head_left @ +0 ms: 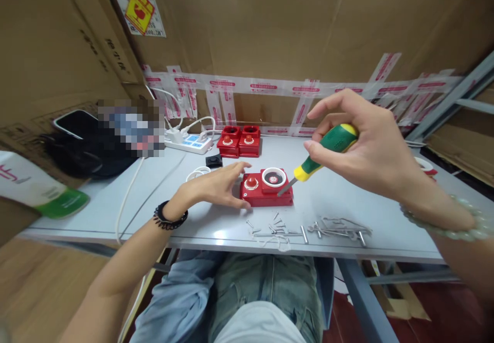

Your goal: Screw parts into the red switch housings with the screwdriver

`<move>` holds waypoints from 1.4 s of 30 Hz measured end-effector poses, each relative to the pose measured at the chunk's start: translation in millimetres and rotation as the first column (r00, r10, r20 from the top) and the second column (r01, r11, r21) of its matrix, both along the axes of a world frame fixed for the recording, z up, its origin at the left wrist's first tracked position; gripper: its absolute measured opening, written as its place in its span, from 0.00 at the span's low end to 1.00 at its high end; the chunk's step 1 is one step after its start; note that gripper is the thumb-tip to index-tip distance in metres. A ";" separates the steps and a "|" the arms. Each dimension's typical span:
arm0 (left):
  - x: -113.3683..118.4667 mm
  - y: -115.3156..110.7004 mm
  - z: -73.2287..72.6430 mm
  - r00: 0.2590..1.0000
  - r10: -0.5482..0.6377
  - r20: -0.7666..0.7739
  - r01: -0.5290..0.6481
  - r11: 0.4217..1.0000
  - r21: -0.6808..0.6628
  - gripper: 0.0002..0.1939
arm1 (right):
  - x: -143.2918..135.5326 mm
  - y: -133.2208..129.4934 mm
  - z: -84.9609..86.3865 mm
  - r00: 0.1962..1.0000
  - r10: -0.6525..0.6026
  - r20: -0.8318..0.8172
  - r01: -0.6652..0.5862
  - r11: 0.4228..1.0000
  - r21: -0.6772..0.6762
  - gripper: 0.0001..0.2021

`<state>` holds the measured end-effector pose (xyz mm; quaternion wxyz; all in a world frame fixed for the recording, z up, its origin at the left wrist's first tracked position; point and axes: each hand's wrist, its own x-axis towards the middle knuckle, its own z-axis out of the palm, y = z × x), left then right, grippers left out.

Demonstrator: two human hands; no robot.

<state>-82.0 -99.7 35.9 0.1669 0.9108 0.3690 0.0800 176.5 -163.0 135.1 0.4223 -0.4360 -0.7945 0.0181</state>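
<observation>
In front of me on the table lies a red alarm box (266,198) with a small amber-red dome light and a round horn ringed in white. My left hand (216,184) grips its left end, the thumb at the front corner and the fingers behind. My right hand (363,142) is closed around the green and yellow handle of a screwdriver (309,166). The shaft slants down to the left, and its tip meets the box's front edge below the horn. Loose screws (277,224) lie just in front of the box.
Two more red alarm boxes (239,142) stand at the back beside a white power strip (193,143). Metal hardware in a clear bag (339,227) lies near the front edge. A black part (213,161), a white-green tube (46,188) and a phone (77,123) are to the left. Cardboard walls the back.
</observation>
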 end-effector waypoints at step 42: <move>40.5 4.6 -40.9 0.915 0.003 0.404 0.051 0.991 -0.121 0.35 | -31.7 60.7 -25.0 0.999 -0.045 0.030 0.046 0.999 -0.018 0.15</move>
